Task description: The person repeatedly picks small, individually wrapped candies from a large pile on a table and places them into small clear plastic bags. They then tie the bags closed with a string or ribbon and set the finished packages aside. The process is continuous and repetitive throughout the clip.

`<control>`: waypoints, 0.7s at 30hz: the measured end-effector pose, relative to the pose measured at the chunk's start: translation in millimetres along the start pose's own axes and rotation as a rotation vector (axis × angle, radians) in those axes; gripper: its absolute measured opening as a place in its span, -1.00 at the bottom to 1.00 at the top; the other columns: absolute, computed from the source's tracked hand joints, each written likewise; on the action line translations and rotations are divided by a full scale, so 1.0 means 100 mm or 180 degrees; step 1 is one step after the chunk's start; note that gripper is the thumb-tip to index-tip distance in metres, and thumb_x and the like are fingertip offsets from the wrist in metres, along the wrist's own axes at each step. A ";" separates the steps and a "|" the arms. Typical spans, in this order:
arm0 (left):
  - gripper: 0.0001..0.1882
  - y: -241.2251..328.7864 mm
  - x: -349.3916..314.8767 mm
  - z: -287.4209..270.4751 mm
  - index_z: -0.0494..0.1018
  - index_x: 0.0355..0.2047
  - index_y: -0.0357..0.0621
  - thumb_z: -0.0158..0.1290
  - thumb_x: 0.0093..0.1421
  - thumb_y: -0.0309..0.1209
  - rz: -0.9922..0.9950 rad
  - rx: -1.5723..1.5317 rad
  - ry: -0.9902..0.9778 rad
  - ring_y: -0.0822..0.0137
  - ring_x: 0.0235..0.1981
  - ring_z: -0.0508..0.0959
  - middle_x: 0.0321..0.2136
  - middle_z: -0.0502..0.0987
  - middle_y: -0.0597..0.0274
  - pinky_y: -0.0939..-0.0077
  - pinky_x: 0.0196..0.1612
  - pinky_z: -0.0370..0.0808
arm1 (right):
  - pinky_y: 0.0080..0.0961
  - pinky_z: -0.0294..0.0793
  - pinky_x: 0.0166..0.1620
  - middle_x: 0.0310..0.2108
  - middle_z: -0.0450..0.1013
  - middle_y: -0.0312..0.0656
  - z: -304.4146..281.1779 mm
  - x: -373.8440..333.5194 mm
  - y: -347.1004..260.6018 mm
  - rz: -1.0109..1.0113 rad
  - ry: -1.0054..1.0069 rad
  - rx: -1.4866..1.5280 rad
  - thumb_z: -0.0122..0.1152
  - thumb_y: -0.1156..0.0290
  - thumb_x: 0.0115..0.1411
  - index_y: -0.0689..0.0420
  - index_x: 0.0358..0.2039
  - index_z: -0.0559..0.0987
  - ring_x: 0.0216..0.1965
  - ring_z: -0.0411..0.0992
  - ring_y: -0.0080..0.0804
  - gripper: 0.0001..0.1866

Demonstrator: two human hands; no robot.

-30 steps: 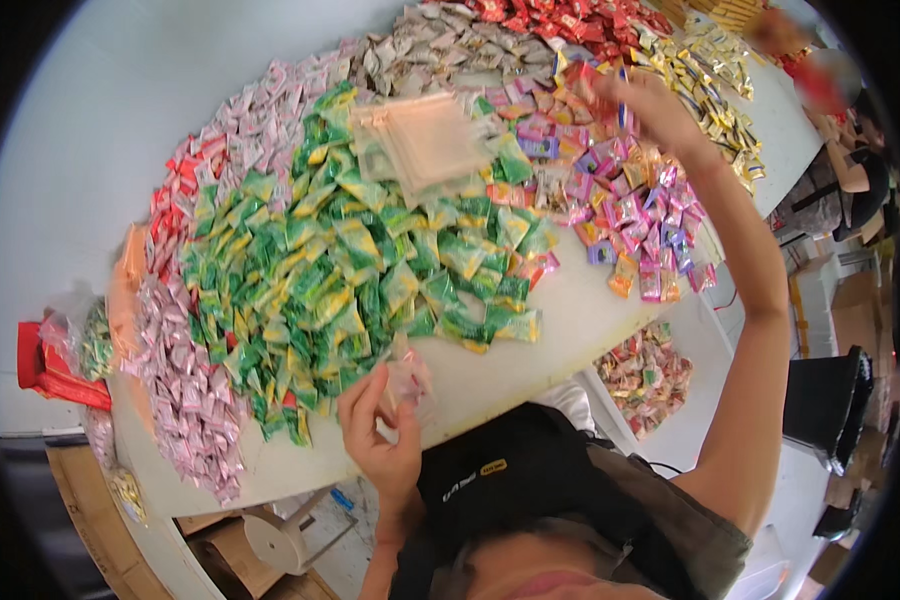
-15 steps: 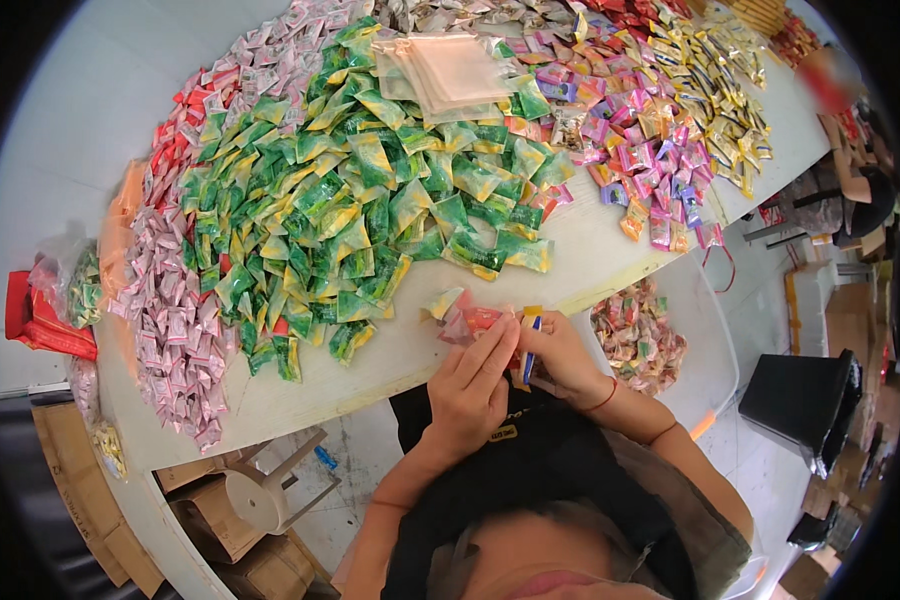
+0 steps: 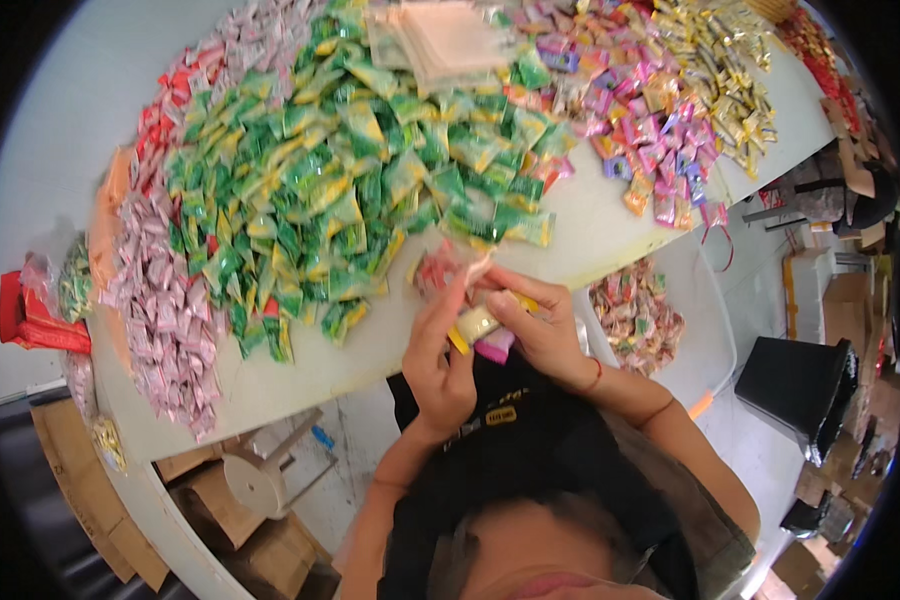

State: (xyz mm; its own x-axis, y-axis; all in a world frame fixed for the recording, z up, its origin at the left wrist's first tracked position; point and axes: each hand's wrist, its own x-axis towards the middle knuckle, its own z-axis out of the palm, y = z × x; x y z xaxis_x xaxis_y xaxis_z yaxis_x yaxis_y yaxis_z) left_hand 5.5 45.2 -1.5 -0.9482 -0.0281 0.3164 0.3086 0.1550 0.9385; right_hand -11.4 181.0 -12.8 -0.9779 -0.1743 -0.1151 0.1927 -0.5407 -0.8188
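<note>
A small sheer pinkish drawstring pouch [image 3: 438,272] is held above the table's front edge, with reddish contents showing through. My left hand [image 3: 438,368] has its fingers stretched up along the pouch and closed on it. Close beside it, my right hand [image 3: 548,335] grips small wrapped candies, its fingertips reaching the pouch's top. Between the hands shows a candy in a yellow and pale wrapper [image 3: 478,322], with a bright pink wrapped candy [image 3: 495,346] below it. Part of the candies is hidden by my right fingers.
A large heap of green-and-yellow packets [image 3: 320,190] covers the table [image 3: 590,240]. Flat sheer pouches [image 3: 445,45] lie on it. Pink packets [image 3: 170,330] lie left; mixed purple candies [image 3: 660,140] and gold ones [image 3: 725,90] lie right. A clear bin [image 3: 725,330] holds filled pouches [image 3: 635,315].
My hands have parted slightly at the bottom and the wrists have turned. The candies in my right hand now show a pale yellow wrapper and a pink one. The view has shifted a little.
</note>
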 end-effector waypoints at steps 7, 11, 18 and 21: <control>-0.48 -0.01 0.03 -0.10 0.30 0.04 -0.42 -0.24 0.00 -0.77 -0.0175 -0.0549 -0.0028 0.19 0.10 0.32 0.04 0.33 -0.04 0.40 0.16 0.20 | -0.69 0.44 -0.36 -0.04 0.43 -0.07 0.02 0.05 -0.13 0.0276 -0.0393 -0.0242 0.09 0.51 0.18 0.27 0.14 0.27 -0.30 0.46 -0.57 -0.50; -0.50 -0.13 0.03 -0.03 0.27 0.06 -0.41 -0.27 0.06 -0.73 -0.0199 -0.0993 0.0178 0.20 0.11 0.31 0.07 0.30 -0.03 0.38 0.18 0.18 | -0.80 0.40 -0.53 -0.05 0.43 -0.10 0.09 0.06 -0.26 0.1027 -0.0112 0.0684 0.11 0.50 0.16 0.25 0.12 0.30 -0.43 0.43 -0.67 -0.51; -0.55 -0.03 0.08 -0.11 0.31 0.03 -0.42 -0.19 0.07 -0.68 -0.0277 -0.0347 0.0323 0.21 0.07 0.35 0.03 0.36 -0.03 0.40 0.13 0.22 | -0.63 0.45 -0.34 -0.07 0.44 -0.11 0.02 0.06 -0.24 0.0026 -0.0204 -0.1092 0.12 0.58 0.12 0.23 -0.08 0.50 -0.32 0.45 -0.53 -0.69; -0.59 0.05 0.10 -0.07 0.35 0.00 -0.39 -0.17 0.11 -0.67 0.0301 0.0476 -0.0070 0.21 0.02 0.39 -0.01 0.40 -0.01 0.42 0.10 0.25 | -0.52 0.42 -0.17 -0.12 0.45 -0.08 0.05 0.05 -0.19 -0.1079 -0.0025 -0.2027 0.18 0.62 0.05 0.23 -0.14 0.53 -0.24 0.44 -0.38 -0.69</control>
State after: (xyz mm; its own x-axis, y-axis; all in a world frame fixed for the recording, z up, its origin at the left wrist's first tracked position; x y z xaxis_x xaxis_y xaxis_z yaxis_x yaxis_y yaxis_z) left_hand -1.6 38.6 6.8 -0.9174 0.0150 0.3977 0.3834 0.3010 0.8732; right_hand -19.5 186.6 5.0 -0.9746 -0.0893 0.2054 -0.2078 0.0181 -0.9780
